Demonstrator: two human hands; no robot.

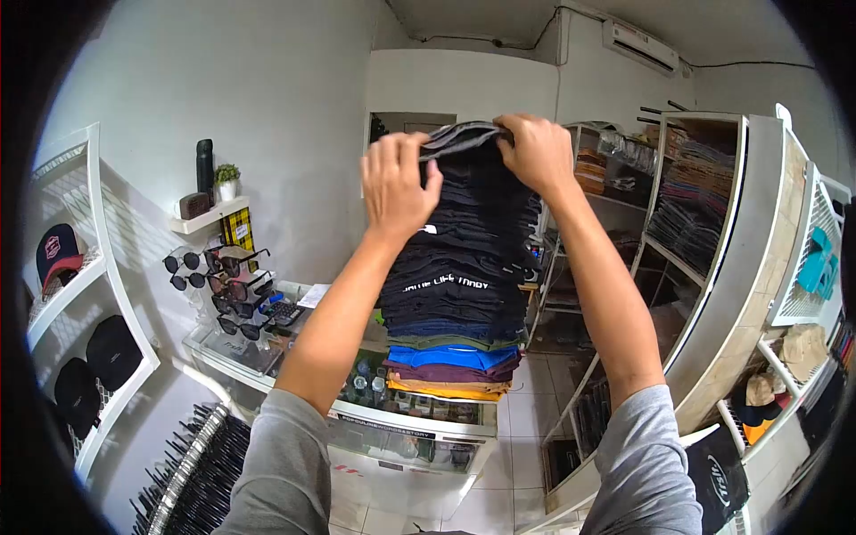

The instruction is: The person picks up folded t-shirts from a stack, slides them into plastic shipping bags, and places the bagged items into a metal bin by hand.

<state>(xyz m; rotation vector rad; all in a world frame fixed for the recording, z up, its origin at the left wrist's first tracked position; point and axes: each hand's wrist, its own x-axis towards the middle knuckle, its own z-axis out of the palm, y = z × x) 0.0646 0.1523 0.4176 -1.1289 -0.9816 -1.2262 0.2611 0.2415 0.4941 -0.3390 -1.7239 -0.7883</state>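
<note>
A tall stack of folded clothes point(455, 276) stands on the glass counter point(410, 432), mostly black, with blue, maroon and yellow pieces at the bottom. At its top, a dark folded garment point(465, 134) with grey edges is held up between both hands. My left hand point(397, 187) is at the garment's left edge, thumb toward the stack and fingers raised. My right hand point(535, 153) grips the right edge, its fingers curled over the fabric. White lettering shows on one garment midway down the stack.
Sunglasses point(236, 290) stand on a display at the left, near a calculator point(283, 312). Black hangers point(192, 477) hang at the lower left. Caps point(61, 254) sit on a white rack. Shelves with folded clothes point(695, 201) line the right side.
</note>
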